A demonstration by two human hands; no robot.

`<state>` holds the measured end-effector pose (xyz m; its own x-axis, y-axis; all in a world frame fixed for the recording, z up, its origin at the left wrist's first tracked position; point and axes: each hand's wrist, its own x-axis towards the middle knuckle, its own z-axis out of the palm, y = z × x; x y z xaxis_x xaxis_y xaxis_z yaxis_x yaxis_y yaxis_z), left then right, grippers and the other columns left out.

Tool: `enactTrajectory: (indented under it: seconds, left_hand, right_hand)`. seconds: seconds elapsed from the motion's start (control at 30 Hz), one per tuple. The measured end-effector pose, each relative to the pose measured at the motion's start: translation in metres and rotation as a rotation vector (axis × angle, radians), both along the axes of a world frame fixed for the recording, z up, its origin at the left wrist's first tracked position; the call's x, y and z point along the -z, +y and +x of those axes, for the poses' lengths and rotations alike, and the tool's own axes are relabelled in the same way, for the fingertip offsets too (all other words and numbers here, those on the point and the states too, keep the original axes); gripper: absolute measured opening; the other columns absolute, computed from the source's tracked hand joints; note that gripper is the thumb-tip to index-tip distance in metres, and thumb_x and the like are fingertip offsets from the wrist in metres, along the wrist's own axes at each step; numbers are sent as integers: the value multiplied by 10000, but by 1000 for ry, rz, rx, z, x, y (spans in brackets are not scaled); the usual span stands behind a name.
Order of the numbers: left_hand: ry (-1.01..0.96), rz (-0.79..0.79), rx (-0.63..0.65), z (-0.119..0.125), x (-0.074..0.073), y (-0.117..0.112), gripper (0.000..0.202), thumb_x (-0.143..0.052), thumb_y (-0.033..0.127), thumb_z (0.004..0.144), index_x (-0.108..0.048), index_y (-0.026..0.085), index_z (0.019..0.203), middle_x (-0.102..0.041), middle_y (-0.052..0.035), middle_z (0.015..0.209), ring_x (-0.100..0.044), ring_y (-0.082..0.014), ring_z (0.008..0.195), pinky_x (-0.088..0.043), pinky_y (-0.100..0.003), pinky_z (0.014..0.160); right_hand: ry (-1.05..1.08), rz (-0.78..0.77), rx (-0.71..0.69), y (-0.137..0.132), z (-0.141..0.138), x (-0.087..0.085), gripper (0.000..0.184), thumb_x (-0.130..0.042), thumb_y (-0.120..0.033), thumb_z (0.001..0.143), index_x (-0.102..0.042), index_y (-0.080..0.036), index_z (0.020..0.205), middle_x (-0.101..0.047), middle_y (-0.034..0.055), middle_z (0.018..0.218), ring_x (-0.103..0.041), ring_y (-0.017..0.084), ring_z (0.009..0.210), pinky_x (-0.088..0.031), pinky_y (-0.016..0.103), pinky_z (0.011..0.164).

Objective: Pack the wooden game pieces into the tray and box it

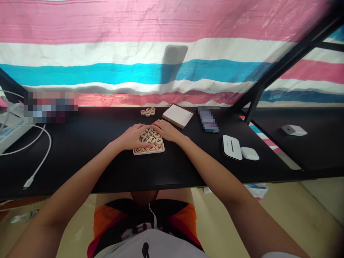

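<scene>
A small white tray (149, 152) of round xiangqi pieces (151, 140) sits on the black table in front of me. Black-marked pieces fill its upper rows, and red-marked ones lie along the near edge. My left hand (132, 137) rests over the tray's left side, fingers stretched toward the far edge and thumb apart across the near pieces. From the right, my right hand (167, 130) reaches over the far right corner with its fingers extended onto the pieces. Both hands' fingertips come close together at the far edge, hiding some pieces there. Behind them lies a small group of loose xiangqi pieces (147, 112).
A white-topped box lid (177, 115) lies behind my right hand. Farther right are a blurred phone-like object (208, 120), a flat white case (232, 147) and a rounded white case (249, 153). White cables (44, 161) and a power strip (14, 123) occupy the left.
</scene>
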<state>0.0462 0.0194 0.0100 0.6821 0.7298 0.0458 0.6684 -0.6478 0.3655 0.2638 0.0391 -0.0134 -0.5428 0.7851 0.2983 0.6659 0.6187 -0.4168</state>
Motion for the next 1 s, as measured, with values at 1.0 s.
enactTrajectory:
  seconds: [1.0]
  left_hand:
    - [76,258,-195,-18,9,71,309,-430,314,867,-611,210,1095,-627,-89,1189,-544,-266,1122,-459,-378,904]
  right_hand:
    - [-8,-38,60,7,8,0,405,-268,-312,1008,-635,-171,909,-625,68,900,-558,170,864,-395,286,818]
